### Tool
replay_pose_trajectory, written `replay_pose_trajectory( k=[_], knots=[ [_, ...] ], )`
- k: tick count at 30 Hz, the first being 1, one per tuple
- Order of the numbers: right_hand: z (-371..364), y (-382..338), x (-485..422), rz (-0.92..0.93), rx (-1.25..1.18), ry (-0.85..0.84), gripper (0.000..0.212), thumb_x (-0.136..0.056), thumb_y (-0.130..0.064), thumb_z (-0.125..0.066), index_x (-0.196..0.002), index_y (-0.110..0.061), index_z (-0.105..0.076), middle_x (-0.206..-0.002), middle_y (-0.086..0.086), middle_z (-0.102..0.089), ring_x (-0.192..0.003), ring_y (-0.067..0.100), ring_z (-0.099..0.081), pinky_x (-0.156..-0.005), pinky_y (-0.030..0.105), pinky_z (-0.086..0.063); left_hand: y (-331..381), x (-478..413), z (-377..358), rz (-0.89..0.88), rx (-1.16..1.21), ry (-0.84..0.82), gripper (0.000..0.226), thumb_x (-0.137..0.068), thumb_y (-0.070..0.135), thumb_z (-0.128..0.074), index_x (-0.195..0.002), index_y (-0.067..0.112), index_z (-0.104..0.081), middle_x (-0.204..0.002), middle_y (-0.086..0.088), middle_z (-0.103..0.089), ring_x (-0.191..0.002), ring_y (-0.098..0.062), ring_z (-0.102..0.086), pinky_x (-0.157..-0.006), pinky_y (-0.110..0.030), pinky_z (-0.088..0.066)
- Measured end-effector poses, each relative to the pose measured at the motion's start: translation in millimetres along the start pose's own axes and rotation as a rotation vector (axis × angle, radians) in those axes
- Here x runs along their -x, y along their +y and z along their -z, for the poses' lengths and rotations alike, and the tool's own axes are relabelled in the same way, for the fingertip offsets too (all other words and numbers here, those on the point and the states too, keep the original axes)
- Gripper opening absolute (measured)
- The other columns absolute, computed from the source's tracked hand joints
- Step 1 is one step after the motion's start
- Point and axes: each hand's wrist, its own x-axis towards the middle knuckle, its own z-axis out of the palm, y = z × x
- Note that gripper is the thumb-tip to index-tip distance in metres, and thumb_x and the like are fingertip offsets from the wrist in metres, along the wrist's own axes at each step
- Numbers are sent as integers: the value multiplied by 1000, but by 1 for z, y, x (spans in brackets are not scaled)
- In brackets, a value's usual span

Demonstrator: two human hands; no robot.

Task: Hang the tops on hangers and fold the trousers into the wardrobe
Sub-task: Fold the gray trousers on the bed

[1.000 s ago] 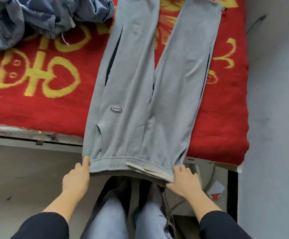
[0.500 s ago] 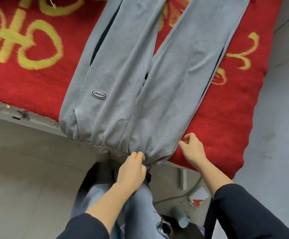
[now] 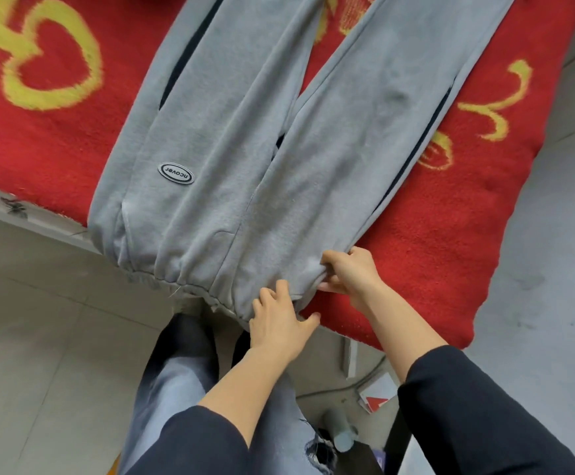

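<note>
I have the left hand (image 3: 277,325) reaching in from 6 o'clock, forearm bare below a dark sleeve (image 3: 193,447). It lies on the waistband of the grey sweatpants (image 3: 231,149). Its grip is spread, fingers (image 3: 268,298) nearly straight on the cloth and thumb out toward 3 o'clock. The right hand (image 3: 353,272) comes in from 5 o'clock with the wrist bent, just beside the left hand at its 1 o'clock. Its grip is pinching the waistband's right corner, fingers curled into a bunch of fabric.

The sweatpants lie flat on a red blanket (image 3: 450,252) with yellow patterning. Their legs run off toward 12 o'clock, and the waistband hangs slightly over the blanket's near edge. Both grips sit at the right end of that waistband; the left end, at 9 o'clock of my hands, has no hand on it. An oval patch (image 3: 176,173) sits on the leg at 11 o'clock of the left hand.

Open blanket shows at 3 o'clock of the right hand before it ends at a grey wall (image 3: 560,269). Pale floor (image 3: 39,337) lies open at 8 o'clock. My jeans (image 3: 173,389) stand right below the waistband.
</note>
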Motion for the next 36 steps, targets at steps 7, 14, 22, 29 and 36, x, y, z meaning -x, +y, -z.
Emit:
replay_pose_trajectory(
  k=[7,14,22,29,36],
  knots=[
    [-30,-40,8,32,90,-136,14,-81,-13,-70,-85,-6,-59,-58,6,-61,-47,19,-59,-48,28,-55,-18,-11,42,53,194,25,35,-78,4,-48,-110,16,-53,-94,-10,-64,-93,-34,-58,-73,-39,-49],
    [-75,-107,3,138,-166,175,13,-76,-3,-62,-83,-7,-51,-59,7,-50,-29,12,-45,-33,16,-37,-70,-32,139,-109,489,-308,57,-69,-2,-45,-114,32,-58,-87,4,-66,-64,-4,-62,-52,-18,-43],
    [-205,-177,23,538,21,-15,19,-76,-3,-59,-68,-11,-44,-53,6,-44,-37,17,-41,-38,22,-35,-168,-69,245,63,624,-277,31,-48,-6,-39,-43,24,-30,-44,11,-26,-42,-8,-22,-40,-17,-15],
    [-253,-144,-3,461,850,-264,52,-85,-23,-61,-136,-21,-52,-106,1,-62,-93,19,-61,-83,33,-52,-245,-92,234,314,596,50,13,-76,1,-52,-81,5,-63,-65,-4,-55,-62,-20,-43,-58,-31,-29],
    [-256,-140,-11,445,856,-233,50,-84,-24,-58,-134,-24,-55,-113,0,-65,-104,16,-60,-78,24,-50,-233,-105,248,297,283,6,5,-84,7,-45,-81,11,-45,-86,-11,-56,-86,-31,-52,-64,-34,-34]
  ],
)
